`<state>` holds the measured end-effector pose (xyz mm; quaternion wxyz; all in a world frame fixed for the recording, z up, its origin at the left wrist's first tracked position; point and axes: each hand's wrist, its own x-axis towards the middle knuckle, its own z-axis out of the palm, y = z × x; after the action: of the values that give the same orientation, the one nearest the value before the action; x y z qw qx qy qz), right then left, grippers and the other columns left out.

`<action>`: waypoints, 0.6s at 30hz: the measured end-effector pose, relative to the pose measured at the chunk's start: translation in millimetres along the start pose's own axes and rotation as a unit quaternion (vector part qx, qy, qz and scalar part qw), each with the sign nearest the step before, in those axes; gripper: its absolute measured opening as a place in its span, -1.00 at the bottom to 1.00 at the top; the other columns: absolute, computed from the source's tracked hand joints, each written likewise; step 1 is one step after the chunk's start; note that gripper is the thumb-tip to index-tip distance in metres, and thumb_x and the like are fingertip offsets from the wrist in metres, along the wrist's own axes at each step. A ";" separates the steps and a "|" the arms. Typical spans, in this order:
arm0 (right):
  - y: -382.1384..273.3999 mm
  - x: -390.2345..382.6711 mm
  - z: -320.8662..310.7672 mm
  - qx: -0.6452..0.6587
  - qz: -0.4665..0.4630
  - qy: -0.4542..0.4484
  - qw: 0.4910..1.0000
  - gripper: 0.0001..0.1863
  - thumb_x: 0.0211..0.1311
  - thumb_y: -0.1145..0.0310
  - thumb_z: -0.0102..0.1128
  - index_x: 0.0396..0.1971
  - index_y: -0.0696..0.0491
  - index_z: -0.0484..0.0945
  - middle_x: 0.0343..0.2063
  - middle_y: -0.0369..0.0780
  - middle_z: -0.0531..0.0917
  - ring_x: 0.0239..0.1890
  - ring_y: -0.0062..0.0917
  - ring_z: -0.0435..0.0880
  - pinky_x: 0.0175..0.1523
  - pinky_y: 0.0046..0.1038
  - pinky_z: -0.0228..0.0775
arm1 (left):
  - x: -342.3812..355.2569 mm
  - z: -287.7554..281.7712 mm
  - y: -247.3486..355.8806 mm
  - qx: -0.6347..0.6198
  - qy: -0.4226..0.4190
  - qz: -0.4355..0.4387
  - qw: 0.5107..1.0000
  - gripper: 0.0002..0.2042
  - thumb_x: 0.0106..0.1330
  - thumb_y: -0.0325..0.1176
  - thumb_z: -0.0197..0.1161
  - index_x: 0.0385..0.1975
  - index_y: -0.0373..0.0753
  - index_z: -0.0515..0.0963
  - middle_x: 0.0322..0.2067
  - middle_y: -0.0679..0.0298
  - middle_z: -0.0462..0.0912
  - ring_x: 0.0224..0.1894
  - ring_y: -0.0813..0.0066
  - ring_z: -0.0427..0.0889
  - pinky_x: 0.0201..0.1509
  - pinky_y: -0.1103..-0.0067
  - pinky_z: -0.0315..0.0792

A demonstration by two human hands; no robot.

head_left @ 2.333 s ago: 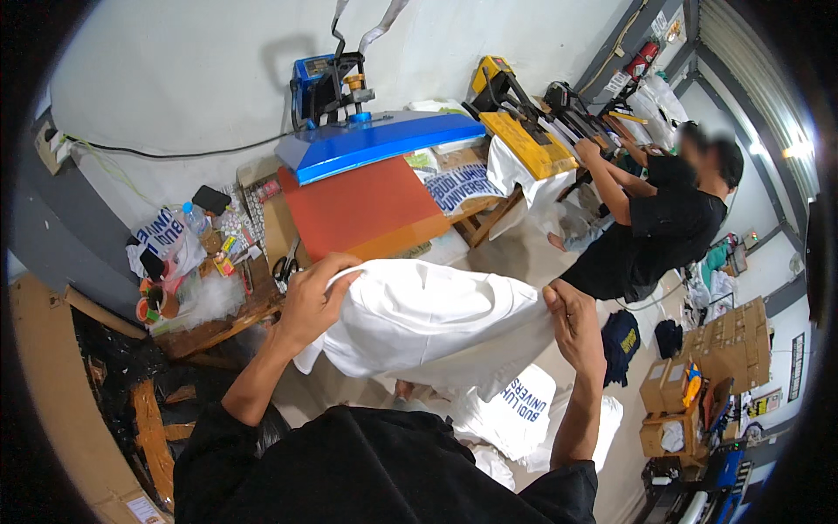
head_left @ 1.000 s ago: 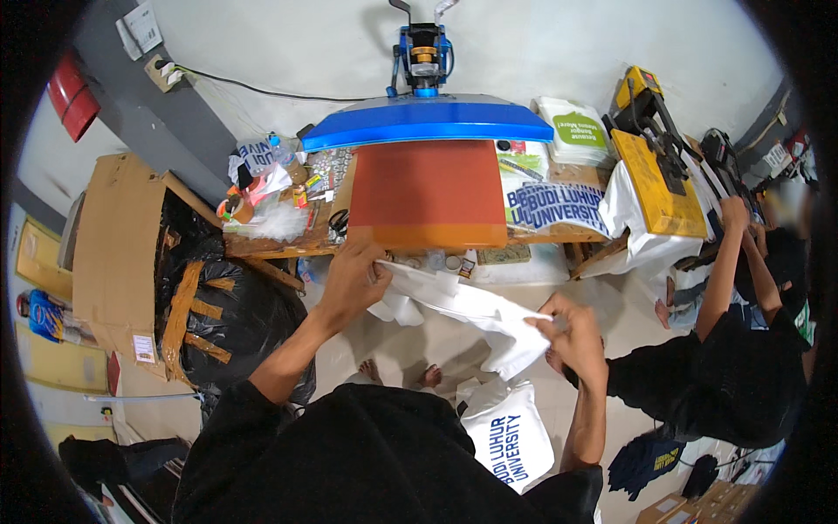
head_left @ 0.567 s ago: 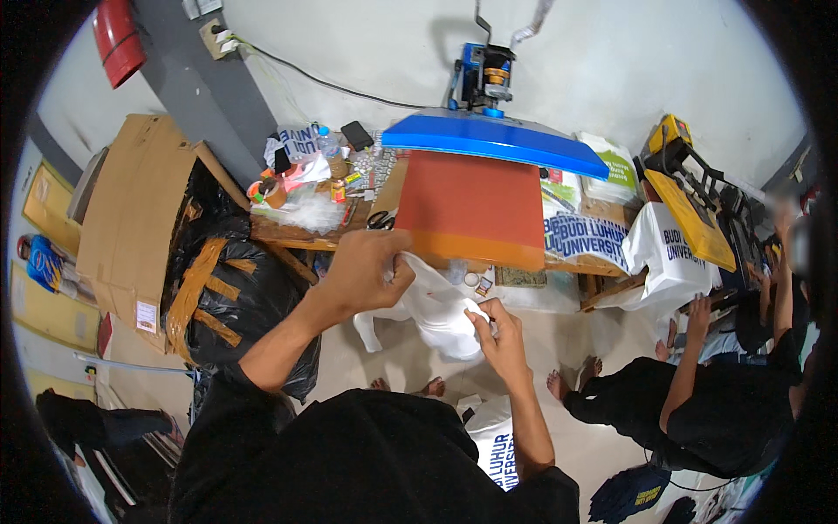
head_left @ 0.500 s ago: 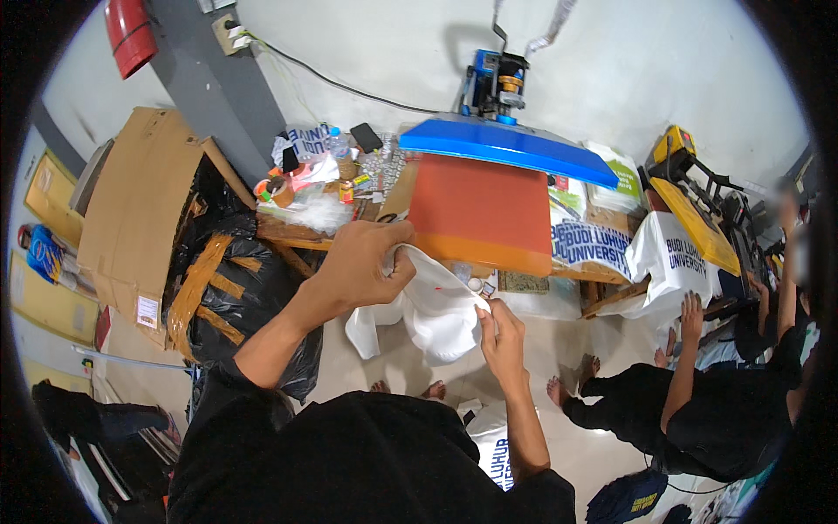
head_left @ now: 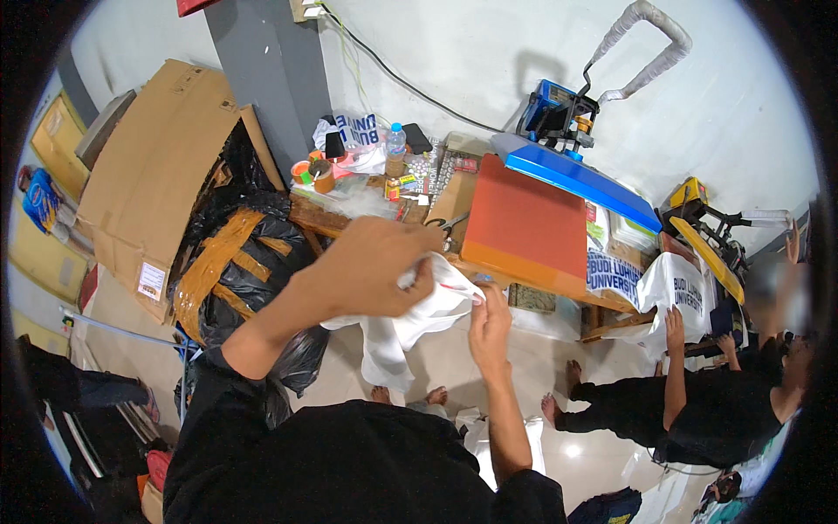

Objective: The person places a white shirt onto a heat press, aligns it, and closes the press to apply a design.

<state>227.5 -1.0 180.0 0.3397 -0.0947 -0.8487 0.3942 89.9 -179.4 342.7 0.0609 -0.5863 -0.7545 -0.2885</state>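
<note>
Holding the white cloth (head_left: 410, 327) bunched up, my left hand (head_left: 371, 266) has its grip closed on the upper part of the fabric, fingers curled over it so the folds spill out below the palm. My right hand (head_left: 489, 319) sits just to the right of it, with its grip pinched shut on the cloth's edge, thumb and fingertips meeting at a small fold. The rest of the cloth hangs down from both hands toward the floor, in front of the counter (head_left: 349, 223) and not resting on it.

Just beyond my hands, on the counter, stands the heat press (head_left: 559, 175): its orange lower platen (head_left: 524, 223) lies flat and bare, and its blue upper plate (head_left: 572, 175) is swung up behind it, with a padded handle rising above. Left of the press, the counter carries a clutter of small things, among them a clear plastic bottle (head_left: 395, 148) and rolls of tape (head_left: 302, 170). Further left of the press, a large cardboard box (head_left: 148, 166) leans against black plastic bags (head_left: 249, 253) bound with brown tape. Right of the press, printed white bags (head_left: 650, 284) drape over the counter's edge, and another person in dark clothes (head_left: 690, 410) sits on the floor with a hand raised to one of them.
</note>
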 end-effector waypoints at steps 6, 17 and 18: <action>-42.9 17.9 -66.3 0.002 0.050 -0.121 0.991 -0.64 0.34 0.32 0.09 -0.62 0.21 0.34 -0.68 -0.17 0.33 -0.59 -0.41 0.30 -0.42 -0.37 0.20 | -38.3 -21.4 -51.7 -0.155 -0.098 -0.103 0.978 -0.90 0.32 -0.42 0.14 -0.26 -0.28 0.55 -0.48 0.12 0.58 -0.43 0.27 0.60 -0.35 0.47 0.39; -79.1 27.5 -94.2 -0.060 0.035 -0.147 0.987 -0.80 0.07 0.45 0.41 -0.47 0.15 0.51 -0.56 -0.15 0.59 -0.59 -0.48 0.50 -0.44 -0.45 0.31 | -36.1 -18.7 -74.6 -0.401 -0.099 -0.204 0.888 -0.78 0.25 -0.25 0.37 -0.43 -0.26 0.53 -0.53 0.45 0.52 -0.46 0.78 0.37 -0.41 0.72 0.22; -76.3 24.0 -94.7 -0.092 0.001 -0.116 0.989 -0.81 0.08 0.44 0.41 -0.46 0.16 0.53 -0.54 -0.14 0.60 -0.59 -0.44 0.51 -0.44 -0.43 0.33 | -31.9 -22.5 -71.1 -0.411 -0.109 -0.189 0.885 -0.77 0.25 -0.26 0.37 -0.42 -0.27 0.53 -0.52 0.43 0.53 -0.44 0.77 0.39 -0.39 0.71 0.24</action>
<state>279.3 15.4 291.5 0.2281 -0.0803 -0.9150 0.3231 28.7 -228.3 321.6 -0.3237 -0.4331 -0.6666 -0.5131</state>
